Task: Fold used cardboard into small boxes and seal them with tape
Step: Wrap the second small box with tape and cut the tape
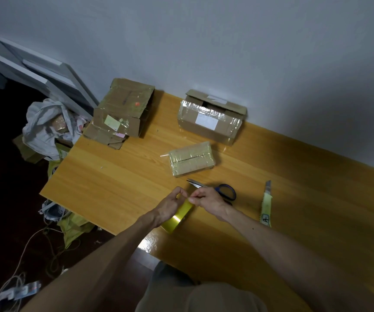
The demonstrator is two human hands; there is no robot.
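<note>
The left hand grips the tape; the right hand pinches its end; better to peel slowly, without twisting.

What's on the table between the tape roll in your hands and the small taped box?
Scissors lie between the tape roll and the small taped box, head view, handles partly behind the right hand; otherwise bare tabletop.

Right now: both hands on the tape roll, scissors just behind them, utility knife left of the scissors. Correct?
No. The head view shows the utility knife right of the scissors, not left. Both the left hand and right hand are on the tape roll, scissors just behind them.
</note>
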